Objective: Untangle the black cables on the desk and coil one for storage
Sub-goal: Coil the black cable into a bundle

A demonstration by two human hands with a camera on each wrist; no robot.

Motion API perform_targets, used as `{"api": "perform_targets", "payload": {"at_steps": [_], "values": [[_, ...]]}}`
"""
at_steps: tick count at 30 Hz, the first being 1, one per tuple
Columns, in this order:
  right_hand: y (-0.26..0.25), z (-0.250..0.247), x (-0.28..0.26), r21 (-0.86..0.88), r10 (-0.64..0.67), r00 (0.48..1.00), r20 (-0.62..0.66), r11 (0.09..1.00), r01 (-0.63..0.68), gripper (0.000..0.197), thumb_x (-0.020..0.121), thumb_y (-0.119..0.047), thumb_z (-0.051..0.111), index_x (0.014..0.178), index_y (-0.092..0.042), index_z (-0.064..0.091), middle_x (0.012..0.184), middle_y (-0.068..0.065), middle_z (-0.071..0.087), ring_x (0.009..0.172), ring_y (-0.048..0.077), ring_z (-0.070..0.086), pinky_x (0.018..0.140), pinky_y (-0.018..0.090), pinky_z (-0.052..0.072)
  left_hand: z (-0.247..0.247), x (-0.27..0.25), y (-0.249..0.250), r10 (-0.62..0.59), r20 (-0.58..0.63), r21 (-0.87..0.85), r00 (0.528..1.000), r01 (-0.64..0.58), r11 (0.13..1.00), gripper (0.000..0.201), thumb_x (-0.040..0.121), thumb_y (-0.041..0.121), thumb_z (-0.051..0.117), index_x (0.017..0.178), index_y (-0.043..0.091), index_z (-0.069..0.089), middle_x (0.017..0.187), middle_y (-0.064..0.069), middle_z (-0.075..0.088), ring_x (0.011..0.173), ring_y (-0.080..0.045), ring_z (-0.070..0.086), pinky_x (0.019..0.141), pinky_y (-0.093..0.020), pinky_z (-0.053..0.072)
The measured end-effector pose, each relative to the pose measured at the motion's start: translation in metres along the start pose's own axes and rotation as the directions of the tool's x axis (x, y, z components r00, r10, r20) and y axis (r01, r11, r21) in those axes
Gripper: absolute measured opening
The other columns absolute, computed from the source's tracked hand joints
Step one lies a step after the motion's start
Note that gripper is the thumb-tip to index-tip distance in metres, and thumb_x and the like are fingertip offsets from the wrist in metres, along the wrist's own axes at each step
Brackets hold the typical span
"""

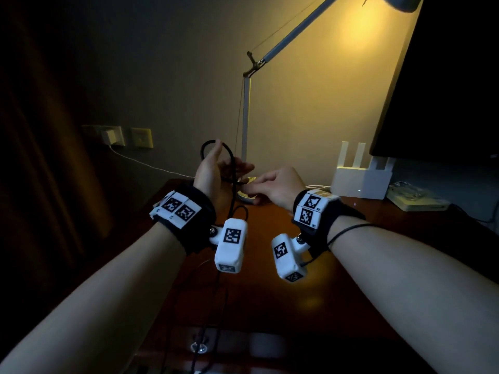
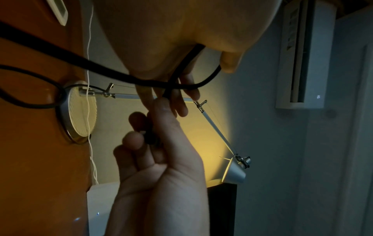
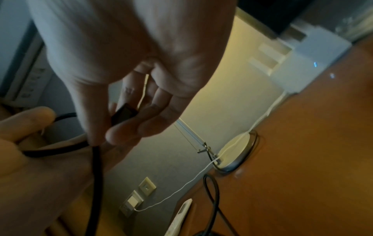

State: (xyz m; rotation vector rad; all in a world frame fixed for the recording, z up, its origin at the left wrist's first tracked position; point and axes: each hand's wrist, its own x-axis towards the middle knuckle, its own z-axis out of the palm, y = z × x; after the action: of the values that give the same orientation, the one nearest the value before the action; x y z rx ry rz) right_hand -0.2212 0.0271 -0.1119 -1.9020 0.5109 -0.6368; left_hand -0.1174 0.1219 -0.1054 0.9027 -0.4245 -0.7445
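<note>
Head view: L hand (image 1: 216, 168) flat open, black cable (image 1: 232, 163) looped over it above the desk (image 1: 256, 306), R hand (image 1: 280, 184) pinching its plug end; I'd feed even wraps w/o twisting.

A lit desk lamp (image 1: 245, 117) stands near what seems a white router (image 1: 361, 184).

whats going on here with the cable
A person is working on a thick black cable above a brown wooden desk. Their left hand is held up open with one loop of the cable draped round it. The right hand pinches the cable's black plug close to the left palm. More cable trails down across the desk toward its near edge, so coiling looks barely started. A silver desk lamp stands lit behind.
</note>
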Motion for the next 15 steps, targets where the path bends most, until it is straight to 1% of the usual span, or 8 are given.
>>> {"api": "perform_targets", "payload": {"at_steps": [3,5,6,8,9,11,13,15], "values": [[0.016,0.007,0.022,0.049,0.029,0.999,-0.034,0.998,-0.027,0.023,0.072,-0.015,0.083,0.085,0.002,0.075,0.072,0.011,0.071,0.053,0.010,0.063,0.061,0.026,0.053,-0.005,0.019,-0.007,-0.064,0.063,0.008,0.996,0.063,0.998,0.055,0.091,0.059,0.044,0.070,0.008,0.051,0.069,-0.013,0.066,0.087,-0.032,0.064,0.083,-0.045,0.047],[0.026,0.009,0.037,0.090,0.049,0.997,-0.063,0.995,-0.043,0.015,0.071,-0.012,0.083,0.081,-0.003,0.075,0.071,0.005,0.071,0.054,0.005,0.063,0.053,0.016,0.050,-0.009,0.033,-0.013,-0.092,0.091,-0.012,0.992,0.094,0.996,0.055,0.092,0.059,0.043,0.072,0.009,0.049,0.078,-0.018,0.067,0.090,-0.035,0.066,0.082,-0.045,0.048],[0.032,0.011,0.046,0.117,0.058,0.996,-0.075,0.992,-0.049,0.012,0.070,-0.010,0.083,0.078,-0.007,0.075,0.071,0.004,0.071,0.058,0.005,0.064,0.052,0.014,0.049,-0.010,0.043,-0.017,-0.093,0.092,-0.034,0.991,0.097,0.995,0.055,0.092,0.059,0.042,0.073,0.007,0.049,0.084,-0.021,0.066,0.093,-0.038,0.066,0.084,-0.046,0.050],[0.047,0.014,0.066,0.188,0.080,0.993,-0.090,0.980,-0.062,0.014,0.067,-0.006,0.083,0.077,-0.011,0.074,0.075,0.005,0.072,0.066,0.009,0.067,0.055,0.018,0.052,-0.015,0.065,-0.026,-0.089,0.076,-0.058,0.993,0.094,0.994,0.060,0.094,0.057,0.039,0.078,0.001,0.054,0.094,-0.028,0.063,0.096,-0.040,0.066,0.084,-0.045,0.054],[0.053,0.016,0.073,0.217,0.083,0.992,-0.094,0.974,-0.061,0.015,0.067,-0.005,0.083,0.078,-0.010,0.074,0.076,0.005,0.073,0.068,0.009,0.068,0.055,0.018,0.053,-0.017,0.073,-0.029,-0.081,0.063,-0.052,0.995,0.085,0.995,0.064,0.095,0.057,0.037,0.080,-0.002,0.056,0.094,-0.029,0.063,0.094,-0.040,0.067,0.081,-0.043,0.056],[0.066,0.019,0.085,0.259,0.068,0.994,-0.088,0.965,-0.043,0.017,0.067,-0.003,0.082,0.081,-0.009,0.074,0.080,0.005,0.073,0.072,0.009,0.070,0.059,0.019,0.053,-0.021,0.088,-0.037,-0.052,0.015,-0.062,0.999,0.052,0.997,0.061,0.096,0.055,0.038,0.076,-0.001,0.054,0.081,-0.026,0.065,0.089,-0.038,0.069,0.072,-0.040,0.058],[0.082,0.022,0.099,0.260,0.052,0.995,-0.082,0.965,-0.029,0.020,0.071,-0.006,0.080,0.091,-0.008,0.076,0.091,0.005,0.075,0.087,0.014,0.071,0.069,0.026,0.057,-0.024,0.102,-0.044,-0.031,-0.044,-0.079,0.999,0.028,0.996,0.053,0.097,0.052,0.040,0.072,0.005,0.048,0.066,-0.020,0.065,0.086,-0.037,0.070,0.066,-0.038,0.058],[0.097,0.025,0.111,0.308,0.040,0.997,-0.072,0.951,-0.016,0.021,0.076,-0.013,0.072,0.096,-0.009,0.076,0.100,0.006,0.074,0.099,0.021,0.069,0.083,0.044,0.058,-0.029,0.116,-0.050,-0.012,-0.106,-0.075,0.994,0.004,0.997,0.048,0.097,0.047,0.043,0.071,0.007,0.048,0.060,-0.016,0.062,0.085,-0.037,0.070,0.065,-0.039,0.058]]}}
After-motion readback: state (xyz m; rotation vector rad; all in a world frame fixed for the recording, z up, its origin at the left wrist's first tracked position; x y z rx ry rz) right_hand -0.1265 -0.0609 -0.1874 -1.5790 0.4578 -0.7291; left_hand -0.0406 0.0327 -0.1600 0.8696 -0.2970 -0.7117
